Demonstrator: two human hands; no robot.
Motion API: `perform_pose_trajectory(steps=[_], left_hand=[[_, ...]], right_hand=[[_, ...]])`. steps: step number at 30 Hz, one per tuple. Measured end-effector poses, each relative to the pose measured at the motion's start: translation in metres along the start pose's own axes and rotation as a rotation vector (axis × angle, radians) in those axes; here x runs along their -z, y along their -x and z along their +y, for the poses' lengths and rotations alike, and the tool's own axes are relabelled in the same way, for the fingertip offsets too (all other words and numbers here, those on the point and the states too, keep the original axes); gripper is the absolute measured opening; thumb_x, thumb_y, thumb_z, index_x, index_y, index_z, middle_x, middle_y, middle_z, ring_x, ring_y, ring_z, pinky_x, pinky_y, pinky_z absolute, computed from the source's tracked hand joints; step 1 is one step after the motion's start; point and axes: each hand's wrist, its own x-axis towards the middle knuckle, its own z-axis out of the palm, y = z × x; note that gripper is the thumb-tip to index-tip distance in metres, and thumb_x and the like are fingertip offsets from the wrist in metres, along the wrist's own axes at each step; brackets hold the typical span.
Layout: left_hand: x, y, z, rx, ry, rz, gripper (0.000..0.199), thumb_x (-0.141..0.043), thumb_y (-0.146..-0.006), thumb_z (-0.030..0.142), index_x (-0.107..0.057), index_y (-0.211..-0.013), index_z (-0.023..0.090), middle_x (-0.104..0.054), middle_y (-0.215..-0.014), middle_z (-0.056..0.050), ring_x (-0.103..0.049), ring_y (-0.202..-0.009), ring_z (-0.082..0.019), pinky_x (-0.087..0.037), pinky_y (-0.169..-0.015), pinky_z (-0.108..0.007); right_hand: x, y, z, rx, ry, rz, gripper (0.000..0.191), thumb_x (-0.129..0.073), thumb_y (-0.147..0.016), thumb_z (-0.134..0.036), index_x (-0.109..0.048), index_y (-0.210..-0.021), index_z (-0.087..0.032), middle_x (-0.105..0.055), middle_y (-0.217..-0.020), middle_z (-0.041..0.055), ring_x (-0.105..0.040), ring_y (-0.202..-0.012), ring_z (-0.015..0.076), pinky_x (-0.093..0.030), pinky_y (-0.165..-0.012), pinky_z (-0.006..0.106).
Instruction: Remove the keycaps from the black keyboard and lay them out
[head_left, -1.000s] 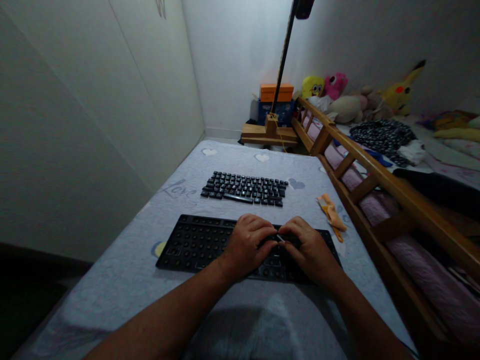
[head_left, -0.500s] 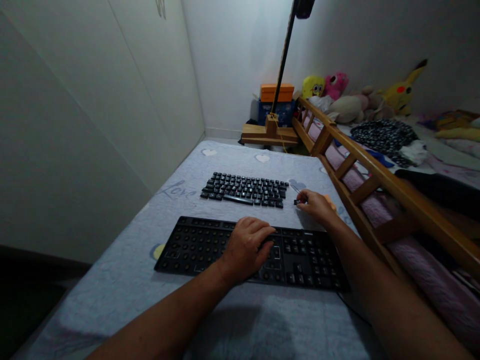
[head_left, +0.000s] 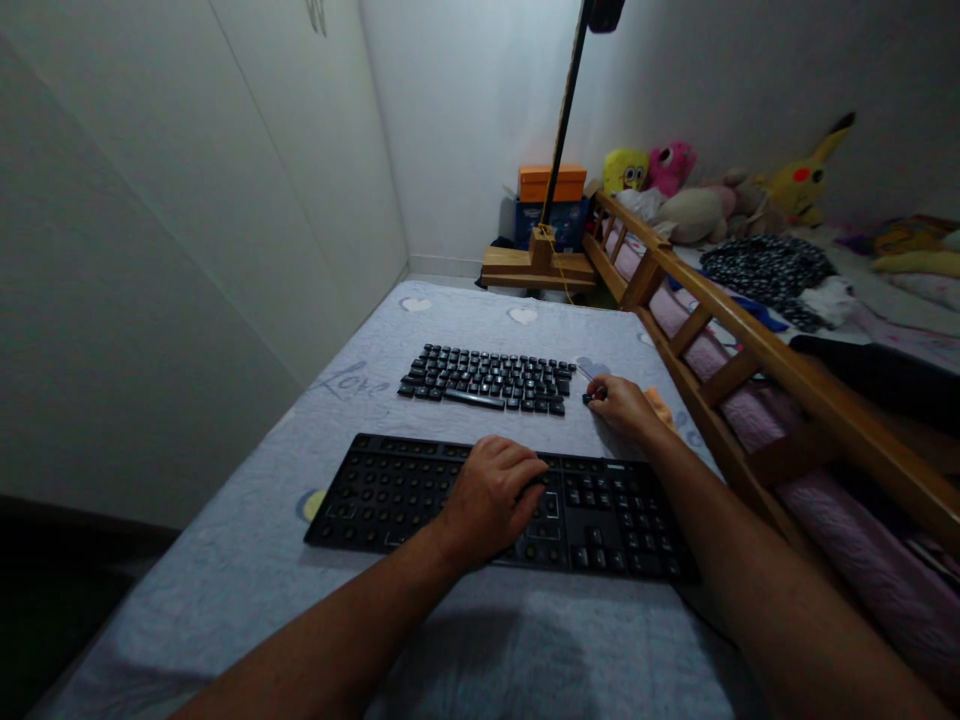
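A long black keyboard lies across the bed. Its left and middle sections show bare key sockets, while keycaps cover the right end. Over the middle of it rests my left hand, fingers curled together and thumb close to them; whatever is between them is too dark to make out. Beyond the keyboard, loose black keycaps are laid out in rows, with a long space bar at the front. To the right of those rows, my right hand pinches a small black keycap close to the sheet.
An orange item, partly hidden, lies behind my right wrist. A wooden bed rail runs along the right, with plush toys past it. A wooden stand and an orange box are at the far end.
My right hand has shifted very slightly left and away with the keycap. My left hand stays on the keyboard. The whole view has moved a little.
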Motion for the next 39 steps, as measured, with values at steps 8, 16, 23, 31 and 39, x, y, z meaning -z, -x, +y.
perform_pose_trajectory(steps=[8, 16, 23, 31, 39], left_hand=[[-0.001, 0.001, -0.002, -0.009, 0.001, 0.005, 0.017, -0.059, -0.086, 0.018, -0.066, -0.101, 0.019, -0.071, -0.100, -0.005, -0.060, -0.095, -0.022, -0.045, -0.090, -0.042], [-0.002, 0.001, -0.002, -0.011, -0.005, 0.004, 0.016, -0.060, -0.085, 0.017, -0.066, -0.100, 0.018, -0.071, -0.098, -0.004, -0.060, -0.094, -0.021, -0.045, -0.089, -0.040], [-0.003, 0.001, -0.003, -0.022, -0.005, 0.009, 0.014, -0.060, -0.086, 0.017, -0.066, -0.098, 0.018, -0.071, -0.097, -0.005, -0.060, -0.093, -0.021, -0.045, -0.088, -0.041], [-0.003, 0.001, -0.004, -0.025, -0.007, 0.009, 0.014, -0.059, -0.086, 0.017, -0.066, -0.098, 0.018, -0.071, -0.096, -0.005, -0.060, -0.092, -0.021, -0.045, -0.088, -0.041], [-0.003, 0.001, -0.004, -0.020, -0.011, 0.015, 0.013, -0.059, -0.086, 0.017, -0.067, -0.098, 0.018, -0.071, -0.096, -0.004, -0.060, -0.092, -0.020, -0.045, -0.088, -0.040]], right_hand=[[0.002, 0.001, 0.000, -0.005, 0.017, -0.004, 0.020, -0.060, -0.072, -0.011, -0.069, -0.089, -0.019, -0.070, -0.079, 0.0032, -0.061, -0.071, 0.0165, -0.040, -0.064, 0.025], [0.000, -0.002, 0.001, -0.028, 0.090, -0.010, 0.023, -0.062, -0.072, -0.010, -0.070, -0.091, -0.020, -0.070, -0.079, 0.0030, -0.061, -0.071, 0.0170, -0.038, -0.064, 0.025], [0.001, -0.002, 0.000, -0.045, 0.127, -0.019, 0.023, -0.065, -0.073, -0.011, -0.070, -0.094, -0.021, -0.072, -0.084, 0.0040, -0.062, -0.076, 0.0177, -0.038, -0.065, 0.025], [0.006, -0.001, -0.005, -0.077, 0.130, -0.016, 0.024, -0.068, -0.072, -0.014, -0.070, -0.095, -0.021, -0.073, -0.083, 0.0033, -0.063, -0.076, 0.0179, -0.040, -0.067, 0.025], [0.049, 0.018, 0.014, -0.194, 0.097, 0.112, 0.020, -0.061, -0.078, -0.022, -0.070, -0.095, -0.016, -0.073, -0.090, 0.0069, -0.066, -0.080, 0.0180, -0.045, -0.069, 0.025]])
